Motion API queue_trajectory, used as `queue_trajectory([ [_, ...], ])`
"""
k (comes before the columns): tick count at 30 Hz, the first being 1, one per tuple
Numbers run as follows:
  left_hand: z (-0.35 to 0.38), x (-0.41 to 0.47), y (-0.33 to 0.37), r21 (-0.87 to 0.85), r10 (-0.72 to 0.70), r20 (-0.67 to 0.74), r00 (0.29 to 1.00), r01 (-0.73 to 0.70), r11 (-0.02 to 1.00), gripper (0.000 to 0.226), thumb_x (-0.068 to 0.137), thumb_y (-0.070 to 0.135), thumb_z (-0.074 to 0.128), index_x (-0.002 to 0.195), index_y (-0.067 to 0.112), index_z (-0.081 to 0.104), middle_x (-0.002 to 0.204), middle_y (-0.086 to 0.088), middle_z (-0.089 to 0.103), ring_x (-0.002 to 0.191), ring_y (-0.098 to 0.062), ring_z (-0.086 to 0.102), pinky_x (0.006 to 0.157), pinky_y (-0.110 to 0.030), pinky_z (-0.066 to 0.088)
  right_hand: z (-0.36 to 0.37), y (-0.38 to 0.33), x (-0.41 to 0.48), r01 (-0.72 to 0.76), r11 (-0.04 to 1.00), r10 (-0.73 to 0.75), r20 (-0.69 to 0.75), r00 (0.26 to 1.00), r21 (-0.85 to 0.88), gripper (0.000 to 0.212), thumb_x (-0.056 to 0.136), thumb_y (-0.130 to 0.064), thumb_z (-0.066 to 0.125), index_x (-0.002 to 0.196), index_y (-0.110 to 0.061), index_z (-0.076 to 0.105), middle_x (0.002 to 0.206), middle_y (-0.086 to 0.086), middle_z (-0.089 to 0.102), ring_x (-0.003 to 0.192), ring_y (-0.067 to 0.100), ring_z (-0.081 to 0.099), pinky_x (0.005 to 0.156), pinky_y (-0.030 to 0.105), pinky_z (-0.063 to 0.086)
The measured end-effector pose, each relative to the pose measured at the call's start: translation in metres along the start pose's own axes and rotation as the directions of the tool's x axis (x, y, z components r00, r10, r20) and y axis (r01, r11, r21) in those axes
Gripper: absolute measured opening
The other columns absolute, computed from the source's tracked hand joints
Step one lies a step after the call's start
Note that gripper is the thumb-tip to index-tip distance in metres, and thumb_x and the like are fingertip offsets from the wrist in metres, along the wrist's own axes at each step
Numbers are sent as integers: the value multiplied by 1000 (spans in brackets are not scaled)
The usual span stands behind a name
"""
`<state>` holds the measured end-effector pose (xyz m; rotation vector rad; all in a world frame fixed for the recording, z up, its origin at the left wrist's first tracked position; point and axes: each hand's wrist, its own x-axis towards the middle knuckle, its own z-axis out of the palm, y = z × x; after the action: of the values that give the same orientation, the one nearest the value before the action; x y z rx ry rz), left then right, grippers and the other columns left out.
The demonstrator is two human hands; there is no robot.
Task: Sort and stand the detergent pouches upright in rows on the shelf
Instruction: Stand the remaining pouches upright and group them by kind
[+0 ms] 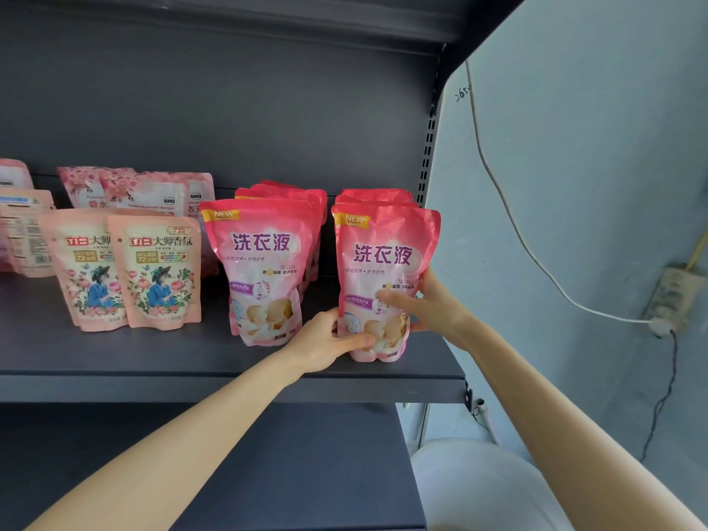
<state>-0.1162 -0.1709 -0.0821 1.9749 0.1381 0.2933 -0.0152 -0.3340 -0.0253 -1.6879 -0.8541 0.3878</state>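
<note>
Pink pouch (385, 277) is standing upright at the front right end of the shelf (230, 377), its long axis running 12 to 6, while the left hand (329, 339) is gripping its base from 7 o'clock and the right hand (425, 304) is clasping its side from 4 o'clock.

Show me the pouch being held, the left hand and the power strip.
held pouch (387, 254), head view, purple lettering on its front.
left hand (325, 341), head view, back of the hand.
power strip (676, 297), head view, its casing.
</note>
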Motion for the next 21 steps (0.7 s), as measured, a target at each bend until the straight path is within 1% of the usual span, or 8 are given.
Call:
queue_trajectory([
  [3, 3, 0, 0, 17, -2, -4, 1000, 2, 1000, 50, 82, 29, 71, 127, 16, 53, 118, 9, 65, 106, -1, 61, 94, -20, 48, -2, 1, 3, 17, 999, -17, -12, 1000, -36, 60, 83, -19, 72, 131, -22, 37, 115, -2, 66, 98, 15, 68, 73, 35, 60],
  [5, 5, 0, -1, 30, -2, -12, 1000, 2, 1000, 50, 83, 30, 69, 128, 16, 52, 120, 7, 64, 108, -3, 60, 96, -23, 47, -3, 1, 4, 26, 998, -27, -12, 1000, -56, 62, 82, -21, 73, 132, -21, 37, 116, -3, 64, 101, 15, 67, 74, 31, 59],
  [7, 7, 0, 0, 53, 2, -21, 1000, 0, 999, 52, 83, 32, 69, 130, 15, 51, 122, 6, 64, 110, -5, 60, 98, -26, 46, -3, 1, 4, 33, 997, -34, -14, 999, -64, 61, 82, -20, 72, 132, -21, 37, 113, -6, 63, 97, 9, 66, 66, 22, 57],
  [9, 8, 0, 1, 79, -2, -19, 1000, 4, 997, 55, 83, 34, 68, 131, 14, 49, 123, 5, 63, 111, -7, 59, 100, -29, 46, -3, 0, 4, 31, 997, -33, -19, 999, -73, 59, 83, -19, 71, 131, -21, 37, 111, -9, 63, 94, 7, 66, 62, 19, 55],
  [14, 6, -2, 3, 138, -18, -20, 1000, 20, 990, 61, 81, 41, 69, 134, 19, 45, 125, 9, 61, 112, -5, 58, 101, -30, 45, -4, 1, 3, 9, 992, -18, -71, 997, -130, 65, 79, -29, 75, 130, -22, 37, 115, -6, 60, 104, 15, 63, 82, 35, 57],
  [17, 5, -5, 8, 216, -33, -43, 999, 42, 976, 64, 81, 45, 68, 134, 19, 43, 127, 9, 59, 111, -6, 57, 92, -22, 44, -5, -2, -1, -30, 980, 4, -132, 991, -195, 64, 75, -35, 77, 125, -19, 40, 113, -6, 58, 105, 16, 60, 87, 38, 55],
  [19, 4, -8, 13, 300, -31, -63, 998, 48, 953, 69, 79, 51, 66, 135, 18, 42, 130, 7, 58, 114, -9, 56, 93, -25, 45, -5, -6, -4, -55, 958, 9, -162, 987, -280, 63, 75, -38, 77, 123, -17, 42, 115, -4, 58, 107, 17, 58, 91, 39, 53],
  [21, 3, -12, 18, 412, -32, -77, 996, 61, 909, 72, 80, 55, 63, 136, 16, 41, 133, 5, 55, 116, -14, 55, 92, -27, 45, -6, -12, -9, -81, 928, 18, -173, 985, -364, 62, 77, -38, 75, 125, -15, 43, 117, -3, 56, 110, 18, 55, 91, 36, 50],
])
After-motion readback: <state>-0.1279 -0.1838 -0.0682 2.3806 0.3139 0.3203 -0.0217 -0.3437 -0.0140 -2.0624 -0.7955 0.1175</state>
